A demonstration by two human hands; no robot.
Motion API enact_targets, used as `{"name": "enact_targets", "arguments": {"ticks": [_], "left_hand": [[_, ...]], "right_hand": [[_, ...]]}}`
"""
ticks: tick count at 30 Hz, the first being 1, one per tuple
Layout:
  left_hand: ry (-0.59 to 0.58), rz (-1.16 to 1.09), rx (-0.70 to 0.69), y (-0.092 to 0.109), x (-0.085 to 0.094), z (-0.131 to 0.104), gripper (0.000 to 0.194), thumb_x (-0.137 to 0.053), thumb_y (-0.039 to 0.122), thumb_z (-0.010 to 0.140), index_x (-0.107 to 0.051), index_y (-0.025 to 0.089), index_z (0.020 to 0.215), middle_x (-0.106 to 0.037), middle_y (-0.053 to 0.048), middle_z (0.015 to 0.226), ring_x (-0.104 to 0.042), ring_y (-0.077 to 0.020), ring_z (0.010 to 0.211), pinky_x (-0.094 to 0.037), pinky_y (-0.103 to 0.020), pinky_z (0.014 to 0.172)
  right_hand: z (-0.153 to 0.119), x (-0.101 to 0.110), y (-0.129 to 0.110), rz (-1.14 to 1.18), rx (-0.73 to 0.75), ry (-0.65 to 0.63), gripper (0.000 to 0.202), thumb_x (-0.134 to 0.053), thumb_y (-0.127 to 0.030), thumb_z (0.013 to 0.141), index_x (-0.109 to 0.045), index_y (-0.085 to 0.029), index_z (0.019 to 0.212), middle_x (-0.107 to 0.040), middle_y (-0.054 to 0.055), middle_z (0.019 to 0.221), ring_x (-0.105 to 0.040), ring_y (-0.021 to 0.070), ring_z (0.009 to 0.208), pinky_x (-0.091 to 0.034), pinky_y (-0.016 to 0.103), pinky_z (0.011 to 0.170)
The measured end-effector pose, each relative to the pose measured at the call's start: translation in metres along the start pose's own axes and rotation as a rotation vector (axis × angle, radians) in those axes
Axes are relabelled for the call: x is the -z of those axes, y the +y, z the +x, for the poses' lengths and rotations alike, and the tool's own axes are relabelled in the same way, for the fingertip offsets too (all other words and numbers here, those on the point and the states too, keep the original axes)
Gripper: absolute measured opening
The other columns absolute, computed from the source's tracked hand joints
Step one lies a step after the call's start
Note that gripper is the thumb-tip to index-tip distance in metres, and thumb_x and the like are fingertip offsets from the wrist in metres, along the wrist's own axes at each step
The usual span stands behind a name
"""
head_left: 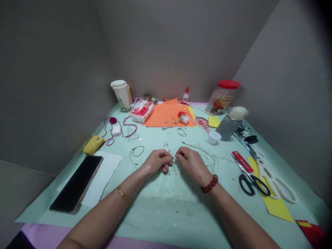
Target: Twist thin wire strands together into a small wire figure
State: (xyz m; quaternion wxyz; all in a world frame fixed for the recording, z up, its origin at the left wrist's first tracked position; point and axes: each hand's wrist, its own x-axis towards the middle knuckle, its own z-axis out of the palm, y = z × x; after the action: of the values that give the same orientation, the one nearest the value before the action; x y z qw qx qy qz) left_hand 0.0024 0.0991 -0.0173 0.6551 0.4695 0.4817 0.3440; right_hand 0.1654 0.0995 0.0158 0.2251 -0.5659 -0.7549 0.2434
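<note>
My left hand (158, 160) and my right hand (191, 162) meet near the middle of the table. Both pinch a thin pale green cord (171, 168), which runs between the fingertips and hangs in a small loop below them. Its exact knotting is too fine to make out. Behind and right of my right hand lie loose strands of similar cord (207, 152). To the left of my left hand rests a coiled cord loop (138, 151), and another small cord loop (182, 132) lies farther back.
At the right are black-handled scissors (247, 183), white-handled scissors (275, 181) and a red lighter (242, 161). A grey bottle (229, 126) and a small white cup (214, 137) stand behind them. A phone (76, 183) lies left; orange paper (166, 114) lies at the back.
</note>
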Motion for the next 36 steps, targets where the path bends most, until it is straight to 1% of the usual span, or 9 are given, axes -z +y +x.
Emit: {"name": "enact_targets", "arguments": {"ticks": [3, 6, 8, 11, 14, 18, 25, 32, 36], "left_hand": [[-0.002, 0.02, 0.004, -0.002, 0.001, 0.001, 0.021, -0.066, 0.03, 0.076, -0.057, 0.011, 0.077, -0.064, -0.003, 0.065, -0.05, -0.0048, 0.04, -0.042, -0.019, 0.042], [0.006, 0.038, -0.003, -0.002, 0.001, 0.001, 0.021, -0.061, 0.032, 0.08, -0.054, 0.013, 0.075, -0.058, 0.001, 0.054, -0.049, -0.0058, 0.038, -0.043, -0.019, 0.042], [-0.002, 0.031, -0.013, -0.002, 0.001, 0.001, 0.022, -0.06, 0.034, 0.082, -0.053, 0.014, 0.076, -0.056, 0.002, 0.052, -0.05, -0.0062, 0.038, -0.043, -0.019, 0.043], [-0.009, 0.022, -0.026, -0.001, 0.001, 0.0, 0.02, -0.061, 0.033, 0.08, -0.052, 0.015, 0.077, -0.057, 0.002, 0.054, -0.05, -0.006, 0.038, -0.043, -0.019, 0.043], [0.017, 0.04, -0.012, 0.0, 0.0, 0.0, 0.019, -0.06, 0.031, 0.08, -0.052, 0.015, 0.076, -0.058, 0.002, 0.055, -0.049, -0.0059, 0.038, -0.043, -0.019, 0.041], [0.071, 0.125, 0.052, -0.001, -0.002, 0.002, 0.016, -0.057, 0.027, 0.08, -0.052, 0.015, 0.07, -0.056, 0.002, 0.049, -0.048, -0.0069, 0.035, -0.041, -0.018, 0.038], [0.107, 0.122, 0.036, -0.004, -0.005, 0.004, 0.007, -0.055, 0.018, 0.076, -0.052, 0.015, 0.072, -0.059, 0.0, 0.055, -0.052, -0.0082, 0.037, -0.043, -0.02, 0.037], [0.134, 0.14, 0.011, -0.009, -0.007, 0.003, 0.007, -0.054, 0.015, 0.075, -0.056, 0.013, 0.068, -0.061, -0.001, 0.058, -0.051, -0.0065, 0.036, -0.042, -0.018, 0.037], [0.136, 0.169, 0.006, -0.008, -0.008, 0.003, 0.012, -0.053, 0.017, 0.076, -0.057, 0.013, 0.065, -0.058, 0.0, 0.052, -0.05, -0.0065, 0.035, -0.041, -0.018, 0.036]], "right_hand": [[0.002, -0.004, -0.002, 0.097, 0.034, 0.056, 0.017, -0.047, -0.02, 0.08, -0.055, -0.019, 0.066, -0.062, 0.003, 0.072, -0.053, 0.0159, 0.069, -0.035, 0.027, 0.064], [0.003, -0.008, -0.002, 0.256, -0.087, 0.112, 0.016, -0.048, -0.026, 0.082, -0.056, -0.02, 0.07, -0.059, 0.001, 0.064, -0.052, 0.0147, 0.06, -0.038, 0.026, 0.059], [0.004, -0.011, 0.0, 0.382, -0.235, 0.05, 0.017, -0.048, -0.032, 0.083, -0.054, -0.02, 0.072, -0.053, -0.002, 0.052, -0.047, 0.0125, 0.046, -0.035, 0.025, 0.048], [0.004, -0.015, 0.004, 0.607, -0.364, -0.164, 0.018, -0.051, -0.033, 0.081, -0.049, -0.02, 0.068, -0.041, -0.007, 0.041, -0.033, 0.0083, 0.034, -0.024, 0.022, 0.036], [0.004, -0.019, 0.006, 0.757, -0.373, -0.217, 0.016, -0.052, -0.029, 0.08, -0.047, -0.02, 0.068, -0.037, -0.009, 0.039, -0.027, 0.006, 0.033, -0.019, 0.019, 0.034], [0.003, -0.021, 0.007, 0.807, -0.344, -0.243, 0.015, -0.051, -0.03, 0.08, -0.046, -0.02, 0.07, -0.038, -0.009, 0.041, -0.028, 0.0056, 0.034, -0.019, 0.018, 0.034], [0.002, -0.021, 0.008, 0.684, -0.319, -0.259, 0.016, -0.048, -0.031, 0.082, -0.047, -0.02, 0.07, -0.039, -0.008, 0.04, -0.029, 0.0072, 0.034, -0.02, 0.02, 0.036], [0.005, -0.024, 0.009, 0.282, -0.175, -0.06, 0.016, -0.048, -0.024, 0.078, -0.049, -0.019, 0.063, -0.05, -0.002, 0.054, -0.043, 0.0115, 0.052, -0.03, 0.024, 0.051], [0.005, -0.027, 0.009, 0.169, -0.127, -0.025, 0.016, -0.044, -0.021, 0.079, -0.048, -0.019, 0.063, -0.054, 0.0, 0.061, -0.046, 0.0137, 0.06, -0.031, 0.025, 0.057]]}}
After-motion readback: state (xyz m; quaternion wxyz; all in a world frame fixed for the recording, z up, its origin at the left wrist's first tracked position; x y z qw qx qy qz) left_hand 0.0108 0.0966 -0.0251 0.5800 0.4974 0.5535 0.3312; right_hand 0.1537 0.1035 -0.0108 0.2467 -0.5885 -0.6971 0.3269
